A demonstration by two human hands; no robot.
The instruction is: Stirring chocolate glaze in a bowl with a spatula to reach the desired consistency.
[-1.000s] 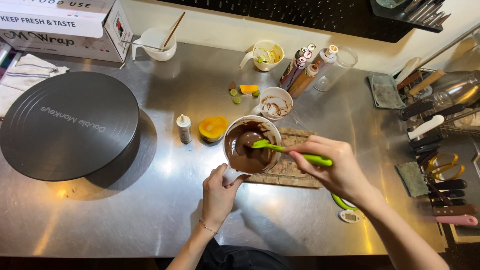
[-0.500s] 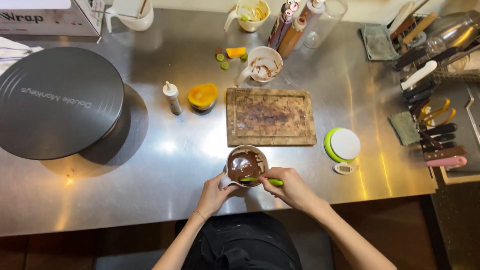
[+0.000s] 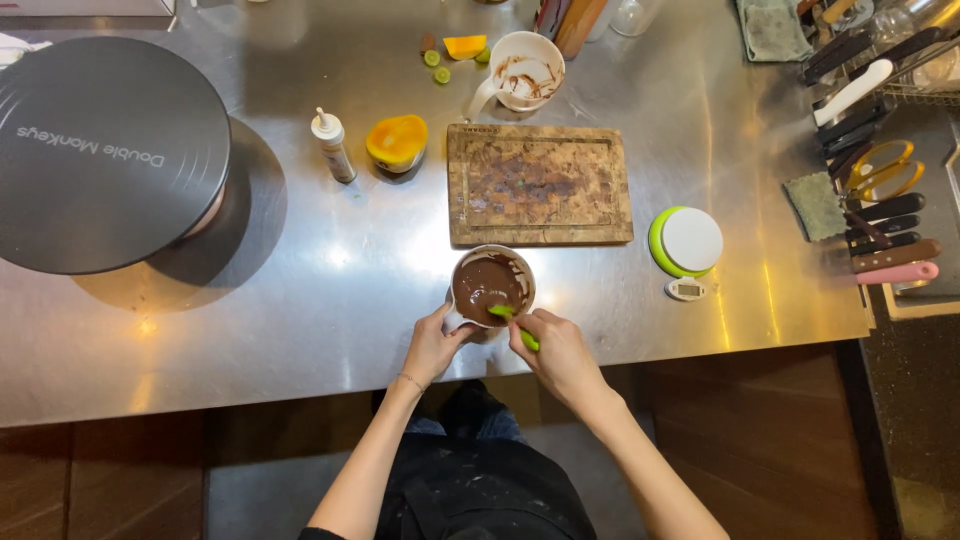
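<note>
The right hand [image 3: 560,352] is closed around a green spatula [image 3: 513,323], its tip in the bowl of melted chocolate [image 3: 490,285]; the left hand [image 3: 432,347] clasps that bowl's side, just below the wooden cutting board [image 3: 538,184].

Two hands at work, left hand [image 3: 432,347] and right hand [image 3: 556,352]. Two cups: the chocolate cup [image 3: 491,286] and a smeared empty cup [image 3: 524,76]. One cutting board [image 3: 538,184], one scale [image 3: 686,241], one squeeze bottle [image 3: 331,146], perhaps six knives [image 3: 880,240] at the blurry right edge.
</note>
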